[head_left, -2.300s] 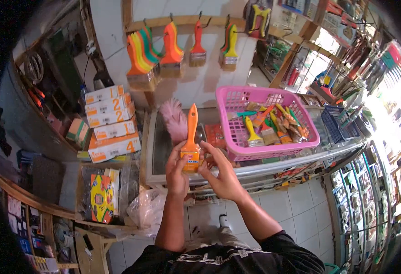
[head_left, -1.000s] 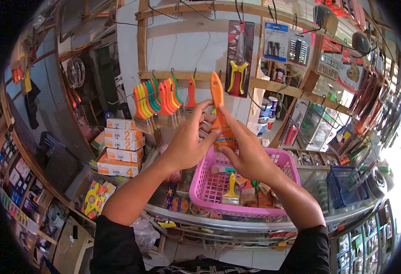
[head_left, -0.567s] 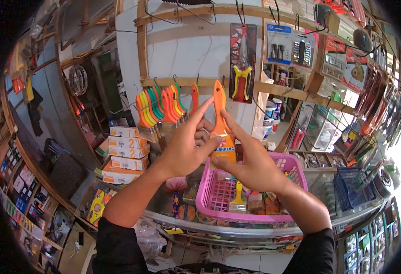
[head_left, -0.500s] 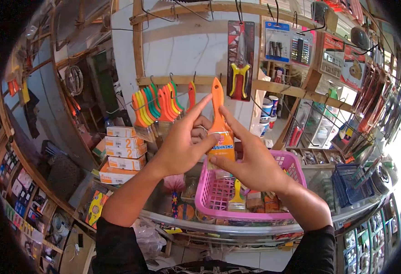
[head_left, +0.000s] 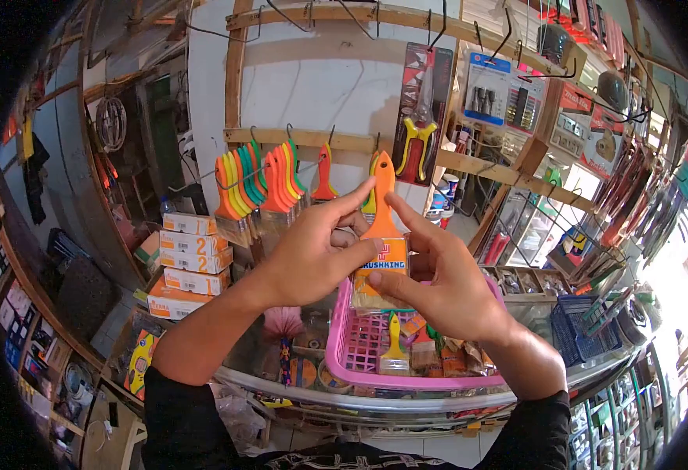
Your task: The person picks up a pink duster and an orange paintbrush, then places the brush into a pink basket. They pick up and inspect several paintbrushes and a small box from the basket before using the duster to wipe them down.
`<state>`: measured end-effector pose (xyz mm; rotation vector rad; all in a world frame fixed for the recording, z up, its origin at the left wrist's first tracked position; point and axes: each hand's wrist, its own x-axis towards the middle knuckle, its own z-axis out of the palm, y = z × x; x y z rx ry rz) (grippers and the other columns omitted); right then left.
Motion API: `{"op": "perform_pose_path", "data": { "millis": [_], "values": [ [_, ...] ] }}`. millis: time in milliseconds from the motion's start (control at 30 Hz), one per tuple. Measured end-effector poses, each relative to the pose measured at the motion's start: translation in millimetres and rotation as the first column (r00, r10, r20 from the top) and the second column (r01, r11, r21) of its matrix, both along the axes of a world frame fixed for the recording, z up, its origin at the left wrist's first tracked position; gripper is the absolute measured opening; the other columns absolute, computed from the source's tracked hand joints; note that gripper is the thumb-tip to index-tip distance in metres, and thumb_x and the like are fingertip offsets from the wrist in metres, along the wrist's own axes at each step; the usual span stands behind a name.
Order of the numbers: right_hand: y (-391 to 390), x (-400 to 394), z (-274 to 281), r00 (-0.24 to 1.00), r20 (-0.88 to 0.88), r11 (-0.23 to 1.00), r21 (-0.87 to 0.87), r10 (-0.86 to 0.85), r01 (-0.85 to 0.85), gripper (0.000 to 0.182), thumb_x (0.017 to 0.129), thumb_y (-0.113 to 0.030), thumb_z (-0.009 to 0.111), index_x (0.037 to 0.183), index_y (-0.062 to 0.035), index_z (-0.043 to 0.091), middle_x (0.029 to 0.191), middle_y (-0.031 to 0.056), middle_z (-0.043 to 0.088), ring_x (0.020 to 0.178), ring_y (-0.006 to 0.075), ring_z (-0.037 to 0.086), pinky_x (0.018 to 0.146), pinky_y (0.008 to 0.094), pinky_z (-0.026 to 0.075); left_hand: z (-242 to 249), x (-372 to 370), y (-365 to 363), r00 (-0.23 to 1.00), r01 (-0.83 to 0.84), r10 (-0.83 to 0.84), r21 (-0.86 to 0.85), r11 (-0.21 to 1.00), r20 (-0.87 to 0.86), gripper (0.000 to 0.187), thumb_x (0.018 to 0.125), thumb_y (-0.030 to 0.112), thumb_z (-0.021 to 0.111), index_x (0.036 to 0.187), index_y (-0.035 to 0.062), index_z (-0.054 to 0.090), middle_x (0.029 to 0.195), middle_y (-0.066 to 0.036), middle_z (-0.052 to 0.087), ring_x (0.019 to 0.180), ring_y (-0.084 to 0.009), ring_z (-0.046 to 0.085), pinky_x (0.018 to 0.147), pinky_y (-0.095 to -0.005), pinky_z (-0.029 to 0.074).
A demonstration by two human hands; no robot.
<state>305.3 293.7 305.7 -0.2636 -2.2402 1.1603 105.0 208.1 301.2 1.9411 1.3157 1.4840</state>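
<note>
An orange-handled paintbrush (head_left: 383, 211), with a hole at the handle's tip and a yellow label around its ferrule, is held upright in front of me. On the left side, my left hand (head_left: 312, 254) grips it, thumb on the label and index finger reaching up to the handle. My right hand (head_left: 449, 286) holds the opposite side, its thumb across the label's lower part and a finger along the handle. Below, a pink plastic basket (head_left: 418, 381) contains a yellow-and-green paintbrush (head_left: 395, 345) and small packets. Just behind the held brush hangs another yellow-and-green brush (head_left: 370, 207).
Rows of colourful paintbrushes (head_left: 238, 184) hang from hooks on a wooden rail. Packaged pliers (head_left: 420, 117) hang farther right. Stacked white-and-orange boxes (head_left: 195, 261) stand left on the glass counter (head_left: 297, 395); a blue basket (head_left: 583, 325) is at right.
Both hands still grip the paintbrush, which sits slightly lower and farther right in view. The camera has shifted, and a yellow-and-green brush now shows behind the held one.
</note>
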Motion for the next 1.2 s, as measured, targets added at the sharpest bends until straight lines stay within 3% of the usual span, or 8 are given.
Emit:
{"op": "perform_pose_path", "data": {
  "millis": [167, 233, 433, 533, 767, 967, 1100, 1200],
  "values": [
    [-5, 0, -8, 0.998, 0.045, 0.999, 0.037, -0.036, 0.034, 0.092, 0.095, -0.005, 0.074, 0.167, -0.0046, 0.017, 0.101, 0.0031, 0.067, 0.085, 0.0044, 0.057, 0.072, 0.024, 0.049, 6, 3, -10, 0.975, -0.106, 0.099, -0.023, 0.994, -0.199, 0.078, 0.095, 0.009, 0.07, 0.159, -0.0084, 0.03, 0.087, 0.0, 0.055, 0.078, -0.0053, 0.051, 0.07, -0.0235, 0.048],
    [-5, -3, -17, 0.999, -0.052, 1.0, -0.028, 0.013, -0.014, 0.093, 0.094, -0.01, 0.076, 0.165, 0.0003, 0.017, 0.087, 0.0006, 0.061, 0.075, 0.0043, 0.051, 0.064, 0.0236, 0.045, 7, 3, -10, 0.97, -0.103, 0.097, -0.015, 0.995, -0.221, 0.078, 0.095, 0.009, 0.07, 0.159, -0.0084, 0.029, 0.086, 0.001, 0.054, 0.077, -0.0053, 0.049, 0.069, -0.0236, 0.046],
    [-1, -7, -15, 0.995, -0.085, 0.982, -0.179, 0.048, -0.062, 0.096, 0.095, -0.013, 0.077, 0.165, 0.0007, 0.013, 0.079, -0.0021, 0.055, 0.07, 0.0038, 0.048, 0.062, 0.023, 0.042, 6, -9, 0, 0.993, 0.104, -0.1, -0.084, 0.991, 0.057, 0.078, 0.097, 0.003, 0.066, 0.162, -0.0042, 0.024, 0.089, 0.005, 0.047, 0.079, -0.0023, 0.043, 0.071, -0.0187, 0.04],
    [0, -8, -18, 0.999, -0.028, 0.994, -0.102, 0.022, -0.025, 0.098, 0.095, -0.015, 0.078, 0.166, -0.0012, 0.011, 0.078, -0.001, 0.054, 0.069, 0.0048, 0.048, 0.061, 0.0242, 0.043, 5, -13, 0, 0.995, 0.017, -0.025, -0.085, 0.996, -0.096, 0.08, 0.094, 0.009, 0.069, 0.159, -0.0085, 0.027, 0.09, -0.006, 0.064, 0.08, -0.0074, 0.054, 0.07, -0.0284, 0.049],
    [15, -18, -41, 0.99, 0.101, 0.981, 0.176, -0.096, 0.077, 0.105, 0.093, -0.014, 0.077, 0.168, -0.0116, 0.003, 0.088, 0.0065, 0.065, 0.073, 0.009, 0.059, 0.066, 0.0276, 0.049, -12, -8, 9, 0.924, -0.157, 0.138, -0.026, 0.987, -0.356, 0.089, 0.093, 0.014, 0.068, 0.161, -0.0069, 0.015, 0.096, -0.027, 0.066, 0.084, -0.0334, 0.068, 0.077, -0.0408, 0.052],
    [62, -47, -70, 0.972, 0.122, 0.943, 0.295, -0.199, 0.155, 0.11, 0.089, -0.017, 0.076, 0.168, -0.0117, -0.001, 0.086, 0.0138, 0.064, 0.071, 0.0205, 0.062, 0.069, 0.0348, 0.051, -62, -35, 75, 0.849, -0.213, 0.26, 0.152, 0.965, -0.46, 0.089, 0.097, 0.016, 0.066, 0.166, 0.0043, 0.01, 0.121, -0.033, 0.065, 0.108, -0.047, 0.067, 0.092, -0.0478, 0.053],
    [105, -68, -94, 0.986, 0.077, 0.941, 0.317, -0.151, 0.119, 0.113, 0.087, -0.014, 0.073, 0.167, -0.0125, -0.006, 0.114, 0.0327, 0.064, 0.107, 0.0498, 0.064, 0.097, 0.0501, 0.05, -87, -55, 119, 0.858, -0.179, 0.253, 0.202, 0.963, -0.446, 0.091, 0.098, 0.012, 0.063, 0.165, 0.003, 0.001, 0.139, -0.036, 0.054, 0.121, -0.0515, 0.059, 0.101, -0.0504, 0.05],
    [132, -86, -114, 0.981, 0.018, 0.897, 0.408, -0.193, 0.169, 0.113, 0.086, -0.011, 0.071, 0.167, -0.0148, -0.008, 0.117, 0.0355, 0.062, 0.115, 0.053, 0.061, 0.104, 0.0523, 0.048, -100, -68, 145, 0.859, -0.155, 0.27, 0.282, 0.947, -0.434, 0.09, 0.099, 0.01, 0.061, 0.166, 0.0047, 0.001, 0.143, -0.034, 0.052, 0.124, -0.0517, 0.057, 0.102, -0.0507, 0.049]
  ]
}}
